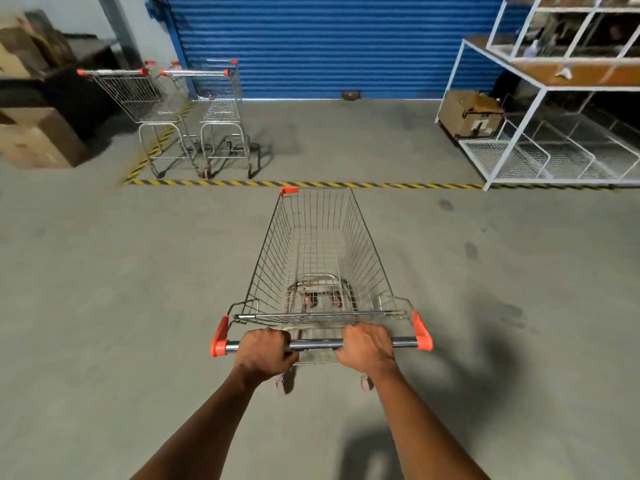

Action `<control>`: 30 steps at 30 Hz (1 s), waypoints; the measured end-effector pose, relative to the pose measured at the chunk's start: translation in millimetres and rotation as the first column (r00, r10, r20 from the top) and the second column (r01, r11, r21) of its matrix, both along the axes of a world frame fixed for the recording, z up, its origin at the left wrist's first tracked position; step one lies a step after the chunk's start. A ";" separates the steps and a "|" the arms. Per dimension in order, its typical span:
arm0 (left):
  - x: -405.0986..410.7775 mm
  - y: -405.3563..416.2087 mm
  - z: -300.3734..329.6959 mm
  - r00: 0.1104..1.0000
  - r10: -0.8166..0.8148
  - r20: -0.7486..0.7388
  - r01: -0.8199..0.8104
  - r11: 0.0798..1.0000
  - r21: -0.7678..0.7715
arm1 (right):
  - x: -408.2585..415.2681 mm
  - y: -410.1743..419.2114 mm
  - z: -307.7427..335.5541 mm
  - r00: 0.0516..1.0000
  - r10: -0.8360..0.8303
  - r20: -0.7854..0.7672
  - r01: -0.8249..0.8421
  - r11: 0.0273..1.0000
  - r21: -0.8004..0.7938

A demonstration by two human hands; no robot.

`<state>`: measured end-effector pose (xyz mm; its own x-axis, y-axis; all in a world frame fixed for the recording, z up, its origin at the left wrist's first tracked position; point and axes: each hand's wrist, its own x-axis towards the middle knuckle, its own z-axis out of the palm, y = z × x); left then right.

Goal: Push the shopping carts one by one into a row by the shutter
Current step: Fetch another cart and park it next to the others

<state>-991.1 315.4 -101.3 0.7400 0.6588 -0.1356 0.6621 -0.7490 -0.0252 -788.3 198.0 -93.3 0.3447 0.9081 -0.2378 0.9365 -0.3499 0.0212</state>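
Wire shopping cart (320, 258), empty, mid-floor, nose just short of yellow-black floor tape (346, 185). Left hand (265, 351) and right hand (367, 346) both grip the handle bar (315, 344), fingers curled around it. Two parked carts (180, 112) stand side by side past the tape, left end of blue shutter (329, 43). White rack (554, 133) at right.
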 end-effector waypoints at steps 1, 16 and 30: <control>4.3 14.4 -0.1 1.000 0.006 0.002 -0.006 1.000 0.005 | 4.7 14.3 2.3 1.000 0.008 -0.005 -0.008 1.000 0.000; 91.3 303.2 -1.8 0.999 0.037 -0.011 -0.038 0.999 -0.011 | 87.8 299.1 5.6 0.999 0.019 -0.033 -0.018 0.999 0.042; 190.8 595.3 6.4 1.000 -0.008 -0.011 0.007 1.000 -0.018 | 188.0 597.7 0.7 1.000 -0.028 0.001 0.028 1.000 -0.005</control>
